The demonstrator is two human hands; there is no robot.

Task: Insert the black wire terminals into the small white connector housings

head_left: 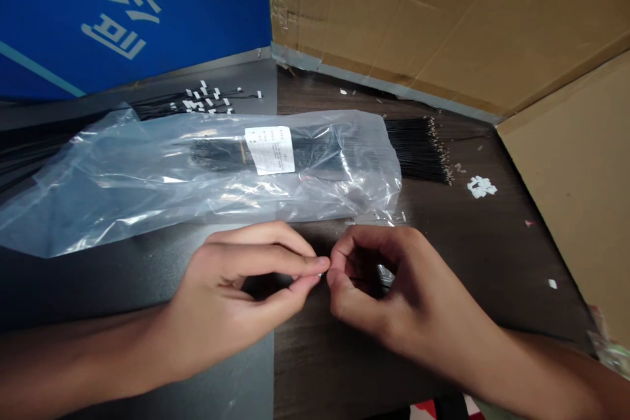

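My left hand is closed in a pinch, thumb against fingertips, with a sliver of a small white connector showing between them. Right beside it, my right hand pinches a thin black wire, which runs back under the palm. The fingertips of both hands almost meet, and they hide most of what they hold. Behind them lies a clear plastic bag with a white label. A bundle of black wires with bare metal tips sticks out of the bag's right end.
A small pile of white connectors lies to the right. Black wires with white connectors on their ends lie behind the bag. A blue panel and cardboard walls border the table. Small scraps are scattered about.
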